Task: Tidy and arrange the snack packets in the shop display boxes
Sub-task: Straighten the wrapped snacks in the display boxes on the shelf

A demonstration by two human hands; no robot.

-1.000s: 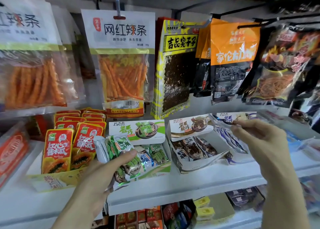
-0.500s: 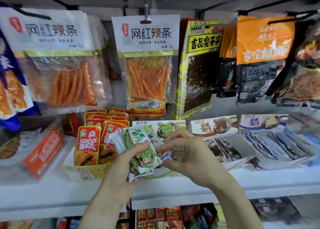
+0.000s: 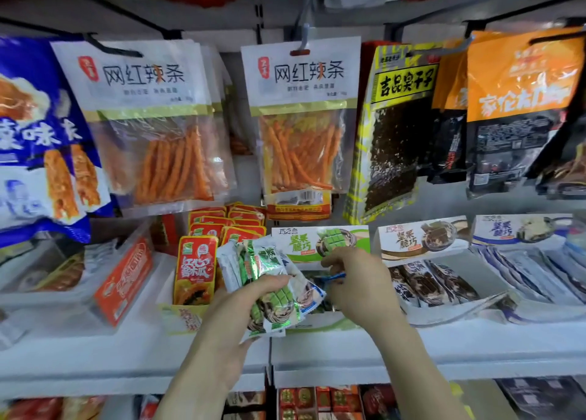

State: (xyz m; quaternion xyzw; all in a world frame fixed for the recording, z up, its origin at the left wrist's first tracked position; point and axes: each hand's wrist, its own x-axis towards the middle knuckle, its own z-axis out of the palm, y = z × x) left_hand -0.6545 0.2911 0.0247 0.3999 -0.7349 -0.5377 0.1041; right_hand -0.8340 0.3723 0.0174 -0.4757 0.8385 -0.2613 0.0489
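Hanging bags of orange spicy sticks (image 3: 301,140) crowd the wall above the white shelf (image 3: 348,350). Red papaya packets (image 3: 195,269) stand left of the green display box (image 3: 320,240), brown-flavour box (image 3: 421,238) on its right. Left hand (image 3: 234,311) grips a fanned stack of green snack packets (image 3: 269,289), foil-shiny, held in front of the green box. Right hand (image 3: 358,283) pinches a blue-edged packet (image 3: 333,276) over that box.

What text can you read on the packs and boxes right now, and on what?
"网红辣条": left clear bag and middle clear bag.
"吉品臭干子": yellow-black bag.
"坚果脆巧": green box, brown box, blue box.
"红心": red packet.
Fine print, orange bag, handheld packets: too blurred to read.
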